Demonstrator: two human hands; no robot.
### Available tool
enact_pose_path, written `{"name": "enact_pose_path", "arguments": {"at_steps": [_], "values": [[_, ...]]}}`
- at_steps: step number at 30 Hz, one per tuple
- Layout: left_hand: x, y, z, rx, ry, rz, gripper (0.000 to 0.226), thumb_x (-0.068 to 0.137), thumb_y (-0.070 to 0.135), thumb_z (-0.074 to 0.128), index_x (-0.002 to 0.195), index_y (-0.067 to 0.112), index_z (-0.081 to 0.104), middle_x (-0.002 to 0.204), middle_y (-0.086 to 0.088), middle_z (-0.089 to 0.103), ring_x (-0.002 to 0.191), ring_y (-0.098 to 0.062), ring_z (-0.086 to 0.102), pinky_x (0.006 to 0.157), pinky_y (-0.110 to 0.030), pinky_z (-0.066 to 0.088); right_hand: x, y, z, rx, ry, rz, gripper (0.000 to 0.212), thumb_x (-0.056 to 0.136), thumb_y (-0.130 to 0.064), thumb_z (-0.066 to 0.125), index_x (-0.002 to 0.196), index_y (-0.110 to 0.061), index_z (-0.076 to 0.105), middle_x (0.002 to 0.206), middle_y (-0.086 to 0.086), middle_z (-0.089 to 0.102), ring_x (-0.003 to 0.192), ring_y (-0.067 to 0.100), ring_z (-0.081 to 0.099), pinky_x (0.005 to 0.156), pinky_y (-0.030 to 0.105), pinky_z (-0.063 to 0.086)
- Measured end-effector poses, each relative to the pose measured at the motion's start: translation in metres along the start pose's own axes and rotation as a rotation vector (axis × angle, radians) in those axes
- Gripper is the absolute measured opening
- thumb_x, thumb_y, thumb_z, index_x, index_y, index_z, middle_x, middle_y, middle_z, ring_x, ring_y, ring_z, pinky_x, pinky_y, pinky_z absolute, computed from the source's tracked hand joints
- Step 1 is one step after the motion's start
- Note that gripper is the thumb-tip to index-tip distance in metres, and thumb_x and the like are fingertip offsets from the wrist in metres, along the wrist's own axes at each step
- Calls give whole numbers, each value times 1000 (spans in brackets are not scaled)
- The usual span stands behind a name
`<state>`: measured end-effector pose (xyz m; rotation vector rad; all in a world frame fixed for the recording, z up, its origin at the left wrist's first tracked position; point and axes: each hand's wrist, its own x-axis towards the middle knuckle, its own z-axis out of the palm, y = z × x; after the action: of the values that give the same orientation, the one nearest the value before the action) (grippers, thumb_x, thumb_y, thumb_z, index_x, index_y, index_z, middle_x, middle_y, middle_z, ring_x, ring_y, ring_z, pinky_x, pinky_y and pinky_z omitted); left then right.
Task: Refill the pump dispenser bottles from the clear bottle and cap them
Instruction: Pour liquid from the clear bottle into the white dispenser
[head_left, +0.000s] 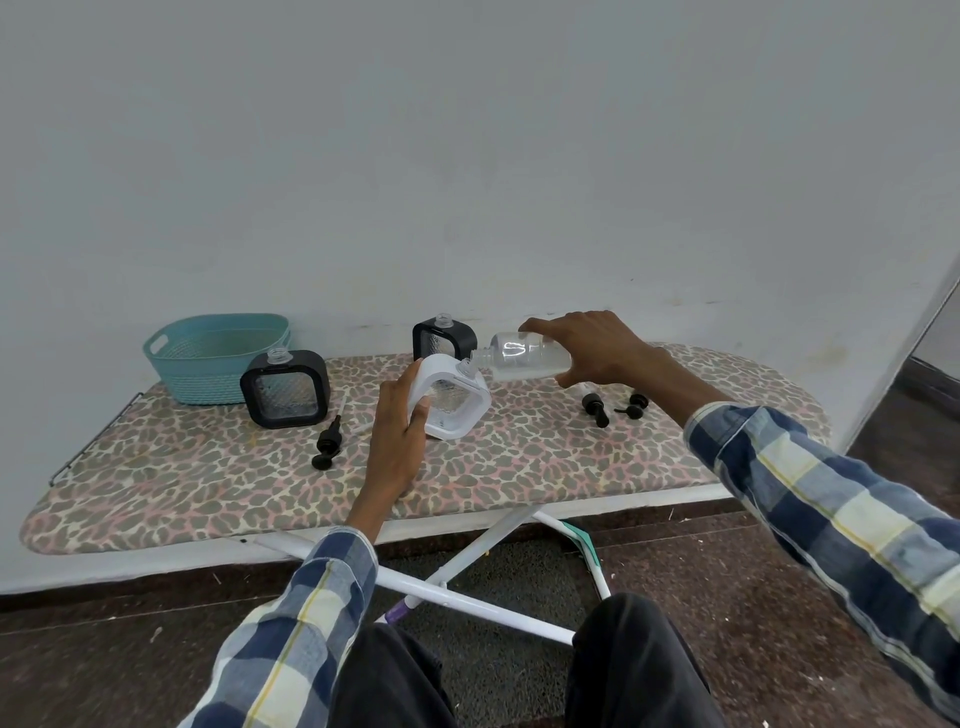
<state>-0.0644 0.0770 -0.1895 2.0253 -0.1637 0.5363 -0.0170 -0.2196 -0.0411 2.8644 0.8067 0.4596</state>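
My left hand (397, 436) grips the left side of a white square dispenser bottle (457, 402), tilting it to the right on the board. My right hand (597, 348) holds a clear bottle (524, 356) almost on its side, its mouth touching the white bottle's open neck. Two black-framed dispenser bottles stand uncapped: one (284, 387) at the left, one (444, 338) at the back behind the white one. A black pump head (327, 439) lies left of my left hand. Two more pump heads (595, 408) (634, 405) lie under my right wrist.
Everything rests on a low ironing board (208, 478) with a leopard-print cover, against a white wall. A teal plastic basket (215, 358) sits at the back left corner. The board's white crossed legs (467, 566) and my knees are below its front edge.
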Motion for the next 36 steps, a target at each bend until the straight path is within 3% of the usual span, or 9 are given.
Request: {"name": "enact_pose_path", "arguments": {"at_steps": [9, 19, 24, 36], "values": [[1, -1, 0, -10, 1, -7, 59, 115, 17, 46, 167, 41, 34, 149, 8, 40, 137, -13, 43, 112, -37, 41, 1, -2, -2, -9, -3, 1, 86, 73, -34, 86, 147, -42, 43, 121, -8, 73, 97, 24, 68, 71, 34, 51], [1, -2, 0, -14, 2, -4, 59, 114, 17, 46, 166, 42, 34, 147, 8, 40, 134, -13, 44, 109, -34, 40, 2, -2, -3, -11, -3, -8, 85, 73, -34, 86, 146, -43, 43, 121, -9, 73, 96, 23, 68, 66, 32, 43], [1, -3, 0, -6, 5, 2, 59, 115, 18, 46, 167, 42, 34, 149, 5, 42, 135, -14, 44, 108, -34, 40, 1, -3, -5, -18, 0, -13, 85, 73, -33, 86, 146, -42, 43, 121, -9, 73, 97, 24, 68, 68, 33, 48], [1, 0, -1, -17, 7, 4, 58, 114, 16, 46, 166, 41, 35, 142, 13, 38, 132, -12, 44, 107, -35, 42, -1, -4, -9, -28, 4, -14, 86, 72, -33, 86, 146, -41, 44, 121, -8, 74, 95, 24, 68, 66, 32, 46]]}}
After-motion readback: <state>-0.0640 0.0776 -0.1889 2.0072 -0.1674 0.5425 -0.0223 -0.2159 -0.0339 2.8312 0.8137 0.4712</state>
